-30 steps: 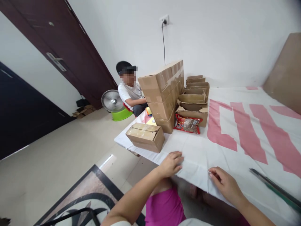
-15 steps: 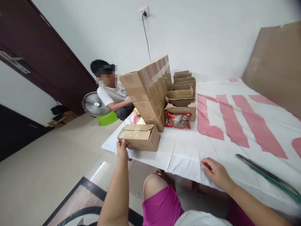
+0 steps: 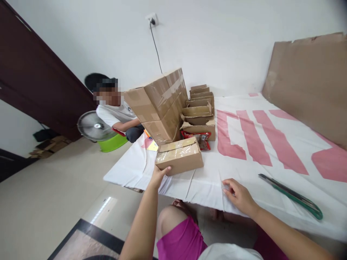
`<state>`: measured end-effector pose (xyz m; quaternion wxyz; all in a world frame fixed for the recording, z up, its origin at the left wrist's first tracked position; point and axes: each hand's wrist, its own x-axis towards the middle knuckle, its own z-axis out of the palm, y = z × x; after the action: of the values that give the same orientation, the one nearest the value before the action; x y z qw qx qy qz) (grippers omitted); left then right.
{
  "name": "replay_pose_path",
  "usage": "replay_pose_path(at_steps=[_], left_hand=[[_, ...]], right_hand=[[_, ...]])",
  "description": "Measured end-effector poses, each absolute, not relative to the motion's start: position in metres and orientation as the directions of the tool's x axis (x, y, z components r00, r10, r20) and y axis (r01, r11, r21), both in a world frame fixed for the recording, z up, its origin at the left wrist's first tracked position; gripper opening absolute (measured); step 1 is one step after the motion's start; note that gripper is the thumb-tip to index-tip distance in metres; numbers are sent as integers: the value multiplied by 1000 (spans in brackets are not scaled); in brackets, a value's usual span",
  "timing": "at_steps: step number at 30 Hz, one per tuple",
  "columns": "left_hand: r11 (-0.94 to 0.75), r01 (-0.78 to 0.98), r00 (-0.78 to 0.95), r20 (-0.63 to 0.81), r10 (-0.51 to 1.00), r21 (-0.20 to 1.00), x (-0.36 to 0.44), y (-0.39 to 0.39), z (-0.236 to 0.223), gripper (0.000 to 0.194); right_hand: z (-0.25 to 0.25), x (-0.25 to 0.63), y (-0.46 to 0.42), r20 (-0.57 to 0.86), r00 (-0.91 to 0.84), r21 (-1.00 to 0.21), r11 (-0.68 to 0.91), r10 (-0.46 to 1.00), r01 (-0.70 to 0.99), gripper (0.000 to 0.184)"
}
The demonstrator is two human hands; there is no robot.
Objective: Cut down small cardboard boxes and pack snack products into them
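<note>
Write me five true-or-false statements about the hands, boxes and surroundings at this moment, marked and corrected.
1. The left hand holds one end of the taped box. True.
2. The right hand grips the knife. False: its fingers are at the edge of the cloth, and the knife lies apart from it.
3. The red packet lies in front of the open boxes. True.
4. The other person is standing upright. False: that person is low down, beside the fan.
5. The black plug is in the wall socket. True.
</note>
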<state>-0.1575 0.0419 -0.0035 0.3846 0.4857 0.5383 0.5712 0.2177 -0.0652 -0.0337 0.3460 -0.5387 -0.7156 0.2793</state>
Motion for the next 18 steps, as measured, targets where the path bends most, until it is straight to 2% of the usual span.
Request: replay_pose_path(at_steps=[3, 6, 10, 13, 16, 18], left_hand=[[-117, 74, -168, 128, 977, 990, -148, 50, 4, 83], [-120, 70, -91, 127, 988, 990, -126, 44, 3, 88], [-86, 43, 77, 82, 994, 995, -83, 23, -3, 96], [-100, 31, 188, 92, 978, 995, -52, 7, -5, 104], [-137, 42, 225, 125, 966, 990, -32, -5, -5, 111], [-145, 53, 228, 130, 965, 988, -25, -10, -5, 115]], right_hand=[[-42, 219, -65, 186, -116, -816, 219, 976, 535, 43], [-51, 222, -63, 218, -44, -886, 217, 975, 410, 61], [-61, 228, -59, 342, 161, -902, 275, 926, 333, 60], [-63, 239, -56, 351, 298, -905, 239, 888, 353, 64], [-55, 263, -56, 292, 293, -913, 174, 910, 370, 58], [-45, 288, -59, 259, 254, -887, 125, 932, 445, 51]])
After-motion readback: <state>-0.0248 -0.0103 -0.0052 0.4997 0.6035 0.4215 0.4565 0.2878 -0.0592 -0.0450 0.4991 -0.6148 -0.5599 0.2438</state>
